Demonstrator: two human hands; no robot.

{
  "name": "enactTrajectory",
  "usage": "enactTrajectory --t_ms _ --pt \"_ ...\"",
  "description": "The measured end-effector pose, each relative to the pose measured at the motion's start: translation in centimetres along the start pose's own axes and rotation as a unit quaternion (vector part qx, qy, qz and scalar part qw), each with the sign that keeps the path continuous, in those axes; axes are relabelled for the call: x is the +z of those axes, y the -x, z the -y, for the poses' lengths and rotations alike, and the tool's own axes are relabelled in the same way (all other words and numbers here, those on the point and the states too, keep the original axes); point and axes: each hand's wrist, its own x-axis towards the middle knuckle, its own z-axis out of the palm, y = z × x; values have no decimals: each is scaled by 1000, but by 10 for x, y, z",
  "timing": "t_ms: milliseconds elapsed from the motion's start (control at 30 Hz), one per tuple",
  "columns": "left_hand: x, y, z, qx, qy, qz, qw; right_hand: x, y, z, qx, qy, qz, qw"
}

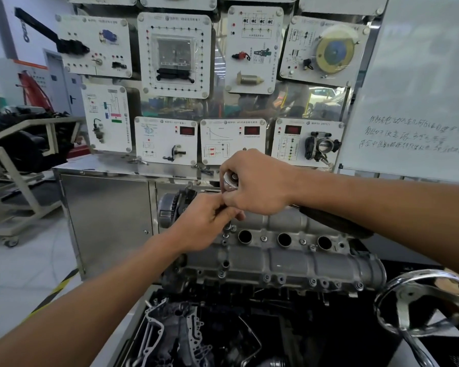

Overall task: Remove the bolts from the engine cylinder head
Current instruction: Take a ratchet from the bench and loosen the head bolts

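The grey cylinder head (289,263) lies across the middle, with three round plug wells and several small bolts (263,238) along its top and front edge. My right hand (257,184) is closed over the shiny head of a ratchet wrench (230,181), whose black handle (334,221) runs back under my forearm. My left hand (210,218) pinches the ratchet's extension shaft just below. The socket tip (227,229) stands upright on a bolt at the head's left end.
A steel cabinet (106,218) with a panel of training boards (175,54) stands right behind the engine. A chromed handwheel (421,303) sits at the lower right. Loose gaskets and covers (170,335) lie below. A whiteboard (414,102) stands to the right.
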Motion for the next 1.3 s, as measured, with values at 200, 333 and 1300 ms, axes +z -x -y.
enactTrajectory --t_ms 200,333,1300 --pt "3 5 0 23 22 -34 999 8 0 15 149 -126 43 980" --pt "12 10 3 -13 70 -80 994 10 1 33 299 -434 103 844" --pt "15 -23 -51 52 12 -38 998 -48 27 -12 -55 213 30 975"
